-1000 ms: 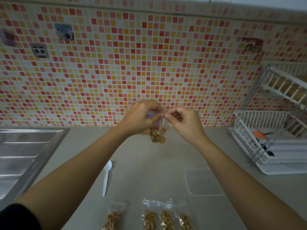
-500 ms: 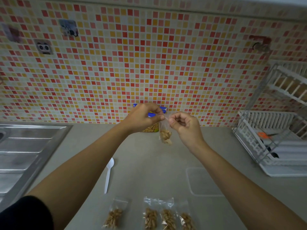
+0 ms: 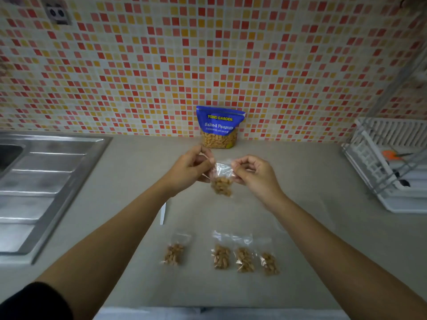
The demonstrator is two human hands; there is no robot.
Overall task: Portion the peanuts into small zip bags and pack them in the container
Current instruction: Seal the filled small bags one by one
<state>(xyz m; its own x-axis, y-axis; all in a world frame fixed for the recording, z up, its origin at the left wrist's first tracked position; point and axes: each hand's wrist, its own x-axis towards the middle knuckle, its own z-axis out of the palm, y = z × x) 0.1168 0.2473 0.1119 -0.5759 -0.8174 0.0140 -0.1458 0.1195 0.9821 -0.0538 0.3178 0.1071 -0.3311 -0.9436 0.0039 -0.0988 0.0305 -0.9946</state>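
My left hand (image 3: pixel 189 168) and my right hand (image 3: pixel 254 174) pinch the top corners of a small clear zip bag (image 3: pixel 221 185). It hangs between them above the counter, with peanuts in its lower half. Behind the hands, a blue "Salted Peanuts" pouch (image 3: pixel 219 125) stands upright against the tiled wall. Several filled small bags lie in a row near the counter's front edge: one apart on the left (image 3: pixel 173 254), the others side by side (image 3: pixel 245 259). No container is clearly visible.
A white plastic spoon handle (image 3: pixel 163 213) shows beside my left forearm, which hides the rest. A steel sink and drainboard (image 3: pixel 34 181) fill the left side. A white dish rack (image 3: pixel 388 167) stands at the right edge of the grey counter (image 3: pixel 323 262).
Both hands have come down and toward me with the small bag, away from the wall. The blue pouch they covered is now fully in view.
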